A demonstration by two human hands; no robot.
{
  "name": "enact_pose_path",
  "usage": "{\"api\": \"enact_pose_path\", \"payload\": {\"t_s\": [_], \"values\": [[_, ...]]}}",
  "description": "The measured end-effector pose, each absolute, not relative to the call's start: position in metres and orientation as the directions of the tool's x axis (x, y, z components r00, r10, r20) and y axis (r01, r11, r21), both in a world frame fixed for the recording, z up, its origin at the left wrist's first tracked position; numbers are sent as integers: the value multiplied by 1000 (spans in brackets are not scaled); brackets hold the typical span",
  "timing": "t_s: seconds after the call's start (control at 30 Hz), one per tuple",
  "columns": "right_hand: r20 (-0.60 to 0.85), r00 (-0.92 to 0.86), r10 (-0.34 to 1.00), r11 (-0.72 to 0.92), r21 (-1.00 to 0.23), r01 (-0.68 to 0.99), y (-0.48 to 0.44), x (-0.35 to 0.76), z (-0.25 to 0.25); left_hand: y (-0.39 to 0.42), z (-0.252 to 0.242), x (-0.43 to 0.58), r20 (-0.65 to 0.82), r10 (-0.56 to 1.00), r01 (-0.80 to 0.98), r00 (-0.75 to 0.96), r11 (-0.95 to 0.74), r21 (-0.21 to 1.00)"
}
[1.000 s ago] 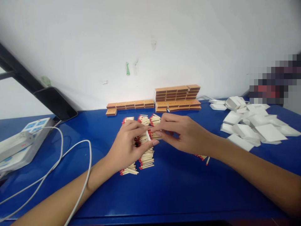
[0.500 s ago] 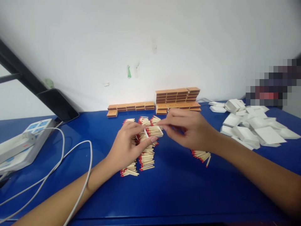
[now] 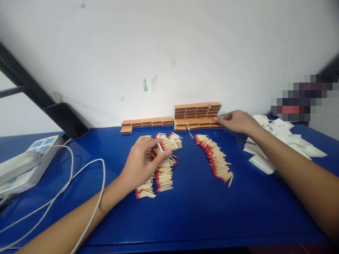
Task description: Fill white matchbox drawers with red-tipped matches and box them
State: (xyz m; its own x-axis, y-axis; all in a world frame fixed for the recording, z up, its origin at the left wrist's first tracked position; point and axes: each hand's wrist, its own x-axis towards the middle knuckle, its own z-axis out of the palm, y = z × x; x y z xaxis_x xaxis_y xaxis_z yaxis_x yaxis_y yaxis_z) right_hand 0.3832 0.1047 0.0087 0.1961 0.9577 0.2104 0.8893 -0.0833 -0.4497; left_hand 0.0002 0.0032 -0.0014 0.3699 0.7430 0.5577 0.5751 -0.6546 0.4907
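My left hand (image 3: 140, 160) grips a small white matchbox tray (image 3: 160, 146) between thumb and fingers, and red-headed matches (image 3: 167, 144) lie inside it. Under and in front of that hand are rows of loose matches (image 3: 164, 176). My right hand (image 3: 238, 121) reaches to the right end of the stacked orange matchboxes (image 3: 197, 113) by the wall. Its thumb and fingers close on the end matchbox (image 3: 212, 121) of the lower front row. A slanting row of matches (image 3: 214, 157) lies between the hands.
A low line of matchboxes (image 3: 148, 121) runs along the wall at left. White trays (image 3: 283, 135) are heaped at right, partly behind my right forearm. A white cable (image 3: 102, 176) crosses my left forearm. A power strip (image 3: 18, 167) and a dark phone-like slab (image 3: 67, 120) are at left.
My right hand has moved from the tray to the matchbox stack, back and right, uncovering the slanting match row. My left hand keeps the tray, shifted slightly left.
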Motion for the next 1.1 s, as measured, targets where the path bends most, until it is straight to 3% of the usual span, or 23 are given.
{"api": "enact_pose_path", "payload": {"t_s": [0.27,0.4,0.43,0.53,0.67,0.73,1.1], "values": [[174,347,922,-171,-619,766,99,373,15,4,-2,-1,577,735,573,356,-660,487],[250,365,897,-74,-729,681,92,362,33,5,-5,-2,609,736,580,296,-645,497],[261,347,901,-22,-770,637,88,353,37,6,-6,-2,616,738,577,276,-640,508],[190,226,955,116,-946,303,68,315,43,7,-6,-3,616,752,566,234,-621,543],[102,-135,986,130,-966,224,36,263,33,7,-5,-2,623,760,568,187,-601,562],[96,-213,972,137,-973,188,25,247,27,6,-4,-2,628,757,568,182,-602,561],[134,-231,964,149,-987,51,25,239,12,8,-3,-3,573,773,478,273,-626,616]]}}
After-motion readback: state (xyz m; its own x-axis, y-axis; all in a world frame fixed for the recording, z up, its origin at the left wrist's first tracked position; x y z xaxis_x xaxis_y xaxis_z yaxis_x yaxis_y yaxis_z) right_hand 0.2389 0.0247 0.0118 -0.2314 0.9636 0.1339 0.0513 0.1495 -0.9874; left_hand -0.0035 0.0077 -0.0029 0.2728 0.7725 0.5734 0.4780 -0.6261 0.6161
